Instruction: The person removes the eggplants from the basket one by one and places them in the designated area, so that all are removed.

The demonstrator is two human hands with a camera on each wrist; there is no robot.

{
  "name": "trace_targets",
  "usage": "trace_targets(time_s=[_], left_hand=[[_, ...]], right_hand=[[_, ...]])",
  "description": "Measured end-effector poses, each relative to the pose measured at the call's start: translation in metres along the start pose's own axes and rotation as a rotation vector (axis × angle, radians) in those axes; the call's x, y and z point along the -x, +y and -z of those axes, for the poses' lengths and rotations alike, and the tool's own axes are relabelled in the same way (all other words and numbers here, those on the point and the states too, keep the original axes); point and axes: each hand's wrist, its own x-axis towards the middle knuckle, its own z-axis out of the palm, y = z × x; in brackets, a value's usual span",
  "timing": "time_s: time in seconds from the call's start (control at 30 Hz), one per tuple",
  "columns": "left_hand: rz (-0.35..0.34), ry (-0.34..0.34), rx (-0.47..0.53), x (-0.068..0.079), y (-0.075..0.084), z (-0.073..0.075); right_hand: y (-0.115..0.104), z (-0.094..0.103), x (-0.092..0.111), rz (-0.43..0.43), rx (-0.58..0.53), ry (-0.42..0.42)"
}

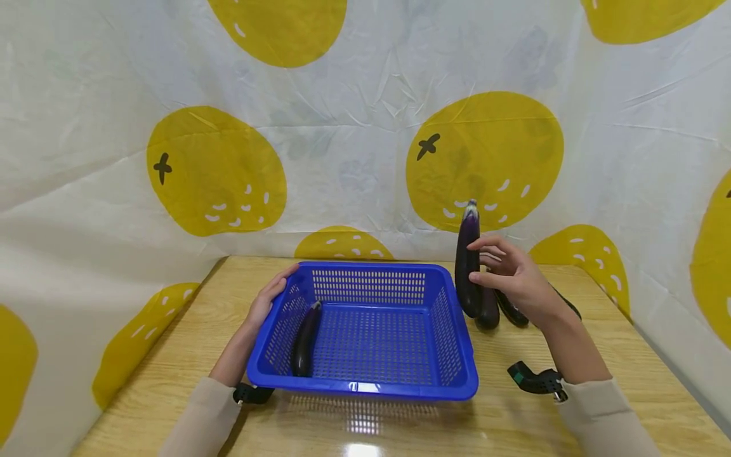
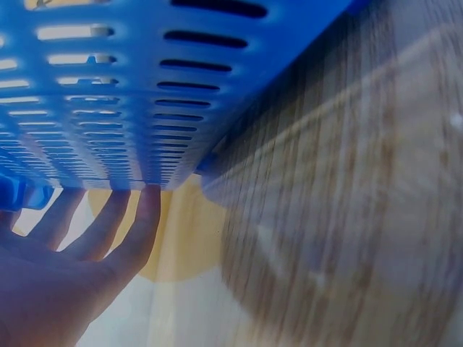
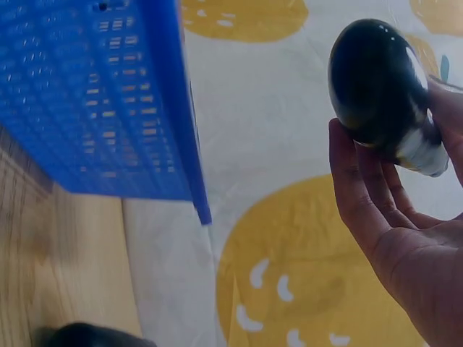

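Observation:
My right hand [image 1: 516, 273] pinches a dark purple eggplant [image 1: 467, 285] between thumb and fingers. It hangs above the table just right of the blue plastic basket [image 1: 365, 386], nearly upright with its stem end up. In the right wrist view the eggplant's [image 3: 376, 79] rounded end faces the camera. Along the basket's left side lies my left hand [image 1: 266, 303], its fingers fairly straight and touching the outer wall; the left wrist view shows the fingers [image 2: 137, 235] against the slotted side. Another eggplant [image 1: 305, 343] lies inside the basket at the left.
Behind my right hand, more eggplants lie on the wooden table [image 1: 188, 317], among them one [image 1: 487, 311] just beyond the held one and another [image 1: 512, 311], partly hidden. A white cloth [image 1: 365, 158] with yellow fruit prints hangs behind the table and along its sides.

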Motion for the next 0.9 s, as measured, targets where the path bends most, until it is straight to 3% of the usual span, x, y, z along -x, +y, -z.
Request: trace_targets(time_s=[0.23, 0.5, 0.9], left_hand=[[-0.029, -0.008, -0.006, 0.0, 0.0, 0.001], [-0.01, -0.004, -0.008, -0.001, 0.0, 0.001], [0.006, -0.005, -0.012, -0.001, 0.002, -0.002]], right_hand=[[0.005, 0.015, 0.009, -0.003, 0.002, 0.033], [0.01, 0.036, 0.018, -0.071, 0.04, 0.08], [0.02, 0.07, 0.028, -0.072, 0.014, 0.13]])
